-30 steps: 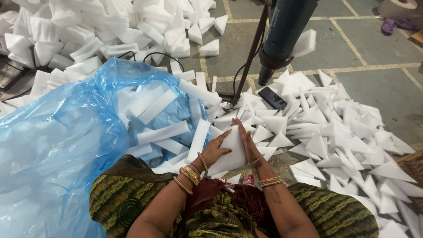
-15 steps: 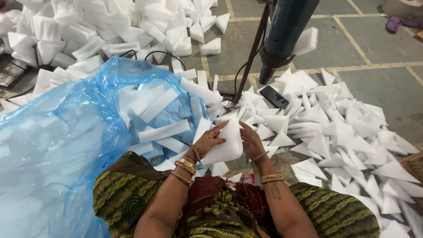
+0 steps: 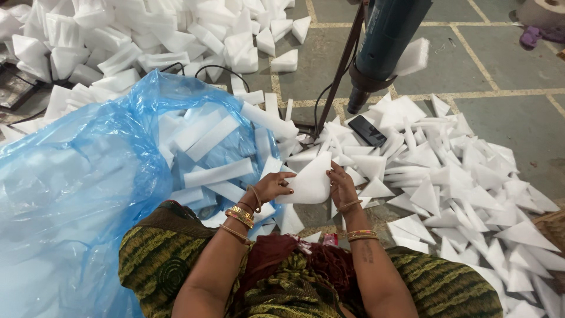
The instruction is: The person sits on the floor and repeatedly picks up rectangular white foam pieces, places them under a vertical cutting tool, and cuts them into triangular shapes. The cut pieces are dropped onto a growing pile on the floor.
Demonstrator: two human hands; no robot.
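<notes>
Evidently a white foam piece (image 3: 307,184) is gripped between the left hand (image 3: 272,187) and the right hand (image 3: 341,187) just above the floor (image 3: 500,70), under a blue heat gun (image 3: 385,44) (nozzle pointing down), with the blue plastic bag (image 3: 76,188) of strips close alongside within reach.

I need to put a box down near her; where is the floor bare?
Bare tiled floor lies right of the blue tool, beyond the triangle pile. Crowded: the blue bag at left, the foam heap beyond it.
</notes>
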